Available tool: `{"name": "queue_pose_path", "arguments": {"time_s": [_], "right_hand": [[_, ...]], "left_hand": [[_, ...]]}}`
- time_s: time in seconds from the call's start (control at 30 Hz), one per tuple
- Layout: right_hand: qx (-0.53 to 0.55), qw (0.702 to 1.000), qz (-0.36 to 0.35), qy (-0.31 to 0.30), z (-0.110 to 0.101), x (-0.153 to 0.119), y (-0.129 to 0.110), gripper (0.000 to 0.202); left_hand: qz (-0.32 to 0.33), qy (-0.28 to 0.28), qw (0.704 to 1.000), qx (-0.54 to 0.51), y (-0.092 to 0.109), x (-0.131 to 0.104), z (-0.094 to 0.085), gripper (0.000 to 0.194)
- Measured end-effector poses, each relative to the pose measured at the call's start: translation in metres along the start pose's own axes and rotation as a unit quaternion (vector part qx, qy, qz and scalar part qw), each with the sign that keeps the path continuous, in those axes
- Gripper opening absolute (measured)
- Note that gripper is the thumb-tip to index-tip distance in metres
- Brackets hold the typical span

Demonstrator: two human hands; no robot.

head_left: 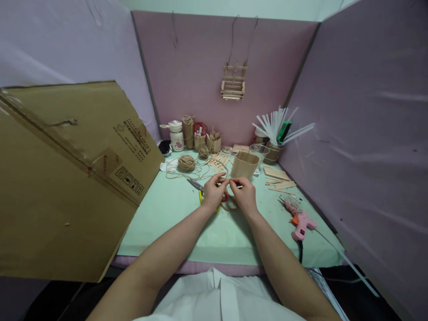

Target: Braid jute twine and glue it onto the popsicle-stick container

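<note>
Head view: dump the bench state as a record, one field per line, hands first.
left hand: fingers pinched, apparently on twine
right hand: fingers pinched beside the left's, apparently on the same twine; exact grip too small to tell
under left hand: scissors, partly hidden
beyond hands: stick-sided container, upright
back left: twine ball, white bottle
back right: white glue sticks, standing in a holder
right: pink glue gun, lying on its side
far left: cardboard sheet
back wall: small wooden frame, hanging
</note>
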State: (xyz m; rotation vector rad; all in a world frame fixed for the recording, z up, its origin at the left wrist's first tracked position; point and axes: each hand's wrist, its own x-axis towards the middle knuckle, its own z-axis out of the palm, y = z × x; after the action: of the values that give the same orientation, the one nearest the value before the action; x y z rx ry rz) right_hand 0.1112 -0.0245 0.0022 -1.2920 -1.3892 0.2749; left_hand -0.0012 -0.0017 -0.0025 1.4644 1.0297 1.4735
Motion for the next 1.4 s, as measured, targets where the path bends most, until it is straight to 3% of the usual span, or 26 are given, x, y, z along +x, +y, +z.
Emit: {"name": "queue_pose_path", "arguments": {"time_s": [0.23,0.37,0.5,0.63,0.7,0.8,0.87,0.93,1.0,1.07,1.17,1.23,1.33,1.4], "right_hand": [[-0.03,0.999,-0.042,0.005,0.0,0.0,0.002,0.011],[-0.06,0.996,-0.057,0.023,0.003,-0.001,0.001,0.009],[-0.048,0.996,-0.067,0.013,0.004,-0.002,-0.001,0.008],[0.033,0.999,-0.033,-0.016,0.003,-0.001,-0.002,0.009],[0.105,0.992,0.057,-0.026,0.002,0.001,-0.002,0.012],[0.198,0.956,0.206,-0.069,0.002,0.004,0.0,0.019],[0.208,0.945,0.234,-0.09,0.001,0.005,0.002,0.022],[0.189,0.955,0.208,-0.091,0.001,0.006,0.003,0.024],[0.166,0.97,0.158,-0.083,0.001,0.005,0.003,0.024],[0.138,0.983,0.094,-0.072,0.0,0.005,0.002,0.021],[0.085,0.995,0.004,-0.061,-0.002,0.004,-0.001,0.016],[0.063,0.996,-0.021,-0.061,-0.002,0.003,-0.002,0.015],[0.075,0.996,0.002,-0.054,-0.002,0.003,-0.001,0.015],[0.122,0.988,0.073,-0.064,-0.002,0.004,0.0,0.018]], "left_hand": [[-0.013,-0.003,1.0,-0.01,0.001,-0.001,0.001,0.03],[-0.074,0.003,0.993,-0.095,0.001,0.0,0.004,0.031],[-0.215,-0.001,0.948,-0.235,0.002,0.005,0.002,0.035],[-0.344,-0.074,0.877,-0.326,0.004,0.01,-0.004,0.03],[-0.324,-0.075,0.885,-0.326,0.005,0.01,-0.004,0.031],[-0.212,-0.038,0.943,-0.254,0.004,0.008,-0.001,0.032],[-0.139,-0.018,0.971,-0.194,0.003,0.006,0.002,0.03],[-0.098,-0.005,0.982,-0.163,0.002,0.005,0.003,0.028],[-0.11,-0.002,0.978,-0.175,0.002,0.005,0.003,0.027],[-0.179,-0.019,0.958,-0.224,0.003,0.006,0.001,0.028],[-0.304,-0.065,0.903,-0.296,0.005,0.008,-0.003,0.027],[-0.332,-0.078,0.886,-0.313,0.005,0.009,-0.004,0.027],[-0.277,-0.052,0.915,-0.289,0.004,0.009,-0.003,0.03],[-0.205,-0.041,0.946,-0.247,0.003,0.008,-0.001,0.032]]}}
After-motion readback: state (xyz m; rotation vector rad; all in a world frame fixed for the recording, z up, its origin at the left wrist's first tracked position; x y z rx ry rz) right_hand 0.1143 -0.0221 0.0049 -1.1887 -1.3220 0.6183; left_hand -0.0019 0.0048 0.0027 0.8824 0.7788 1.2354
